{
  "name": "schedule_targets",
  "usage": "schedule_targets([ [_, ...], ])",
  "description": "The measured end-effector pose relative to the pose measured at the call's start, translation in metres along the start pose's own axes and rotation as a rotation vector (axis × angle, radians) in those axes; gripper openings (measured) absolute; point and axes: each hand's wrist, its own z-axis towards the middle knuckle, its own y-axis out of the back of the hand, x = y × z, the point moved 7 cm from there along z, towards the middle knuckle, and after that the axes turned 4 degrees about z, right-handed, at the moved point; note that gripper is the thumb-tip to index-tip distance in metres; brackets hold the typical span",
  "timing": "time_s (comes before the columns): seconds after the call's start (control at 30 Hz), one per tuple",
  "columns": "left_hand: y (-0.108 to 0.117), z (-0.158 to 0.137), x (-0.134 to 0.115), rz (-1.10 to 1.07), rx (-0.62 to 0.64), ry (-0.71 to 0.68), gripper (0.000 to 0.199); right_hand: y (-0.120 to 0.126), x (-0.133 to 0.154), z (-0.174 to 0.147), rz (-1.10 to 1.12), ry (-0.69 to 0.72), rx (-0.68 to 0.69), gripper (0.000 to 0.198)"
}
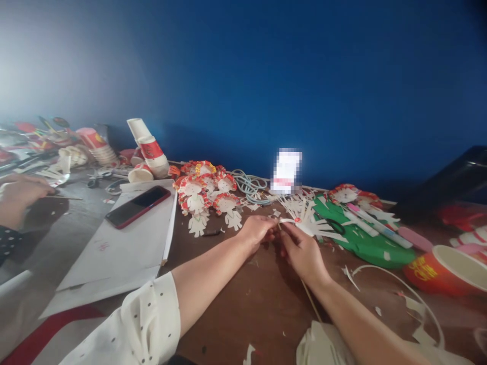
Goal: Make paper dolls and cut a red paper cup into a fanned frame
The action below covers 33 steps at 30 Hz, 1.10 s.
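Observation:
My left hand and my right hand meet above the brown table, fingers closed in a pinch. Between their fingertips is a narrow white paper strip. Just beyond my right hand fans out a white paper piece cut into several strips, with a small red spot near its middle; whether the pinched strip belongs to it I cannot tell. A thin stick runs from beneath my right hand toward the front edge. To the left of my hands lie several paper doll cut-outs with red and yellow ruffled rims.
A phone lies on a white board. Stacked paper cups stand near the blue wall. On the right are green material with pens, a red paper bowl and paper scraps. Another person's hand works at far left.

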Motion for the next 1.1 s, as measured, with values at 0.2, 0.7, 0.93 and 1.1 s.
schedule_targets([
  [0.2,0.000,0.001,-0.001,-0.012,0.003,-0.019,0.020,-0.003,0.000,0.000,0.077,-0.073,0.030,0.032],
  [0.7,0.003,-0.001,-0.002,0.031,-0.051,-0.005,0.024,-0.008,-0.017,0.001,0.313,-0.218,0.033,0.047],
  [0.93,0.002,0.000,0.000,0.036,-0.016,0.011,0.022,-0.003,-0.018,0.001,0.299,-0.269,-0.025,0.053],
  [1.1,0.000,-0.004,-0.005,0.026,0.045,0.010,0.020,0.001,-0.021,0.005,0.254,-0.228,-0.004,0.052],
])
